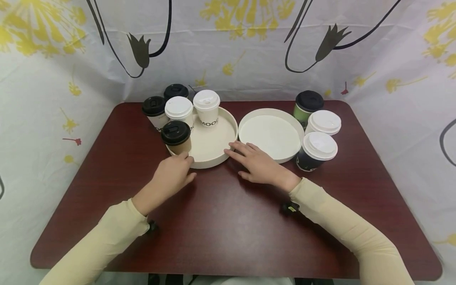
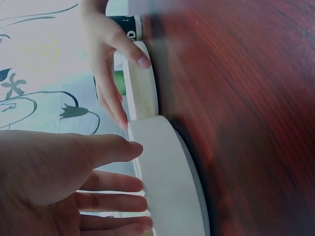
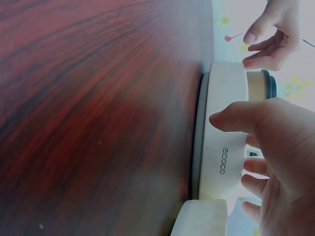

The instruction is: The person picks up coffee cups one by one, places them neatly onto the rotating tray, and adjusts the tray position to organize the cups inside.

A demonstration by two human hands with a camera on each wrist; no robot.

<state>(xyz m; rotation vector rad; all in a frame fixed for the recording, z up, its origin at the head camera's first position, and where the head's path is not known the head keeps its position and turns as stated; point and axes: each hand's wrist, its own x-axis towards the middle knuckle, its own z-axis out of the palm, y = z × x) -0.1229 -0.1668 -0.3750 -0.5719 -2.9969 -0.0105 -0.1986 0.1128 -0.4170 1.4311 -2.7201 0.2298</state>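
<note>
L tray (image 1: 217, 142): round, cream, low-walled, set on table just L of ctr; lettering printed on outer wall, seen in R wrist view. Clock hrs below read from its ctr, head view, 12 = far side.
In L tray: brown cup (image 1: 182, 147) w/ blk lid stood upright at 8 o'clock, close inside rim; white cup (image 1: 208, 113) w/ white lid & dark lettering stood upright at 12.
At L tray rim, 10 o'clock: 2nd white cup (image 1: 179, 111), white-lidded; base part-hidden by brown cup, so in or out can't be told.
L hand (image 1: 171, 174): held at 7–8 o'clock, by rim & brown cup; thumb kept apart from fingers, nothing seen clamped; exact contact can't be told.
R hand (image 1: 258, 164): fingertips laid at rim, approx. 4 o'clock; fingers spread, thumb apart, nothing clamped.
Outside L tray, 10–11 o'clock: blk-lidded white cup (image 1: 156, 114); farther back, blk lid (image 1: 176, 91), its cup mostly hidden.
R tray (image 1: 270, 132): same round type, set just beside at 3 o'clock; pale floor exposed.
Round R tray's own 2–4 o'clock: green cup (image 1: 303, 114), blk-lidded; white-lidded cup (image 1: 324, 123); dark cup (image 1: 312, 158), white-lidded, stood on table.
Table (image 1: 228, 221): dark red-brown, backed at 12 by flower-print sheet (image 1: 246, 59).
</note>
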